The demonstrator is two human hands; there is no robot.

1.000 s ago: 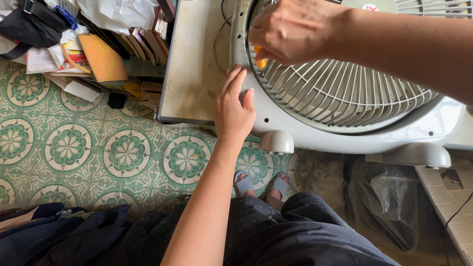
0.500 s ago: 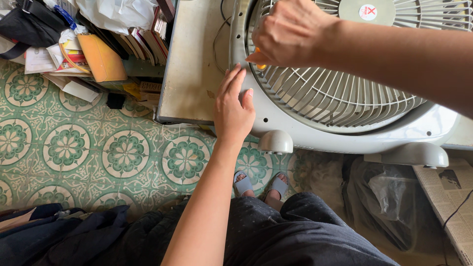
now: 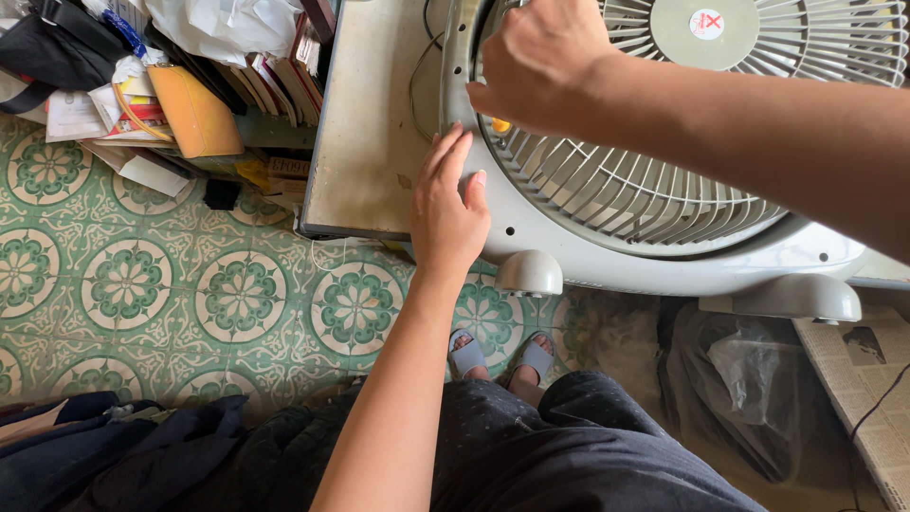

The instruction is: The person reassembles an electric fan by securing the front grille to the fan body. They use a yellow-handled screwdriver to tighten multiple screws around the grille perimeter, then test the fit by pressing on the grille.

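Note:
A grey box fan lies flat on a worn table top, its round grille facing up. My left hand rests flat on the fan's left corner, fingers together and pointing away from me. My right hand reaches in from the right, its fist closed over an orange-handled tool whose tip shows at the grille's left rim. Most of the tool is hidden under the fist.
A heap of papers, books and a black bag sits on the green patterned tile floor at the left. Dark cloth lies at the bottom left. A plastic bag and newspaper lie under the table's right side.
My right hand has shifted slightly up and right over the rim with the tool. The view has tilted, showing more of the fan's hub. My left hand has stayed put.

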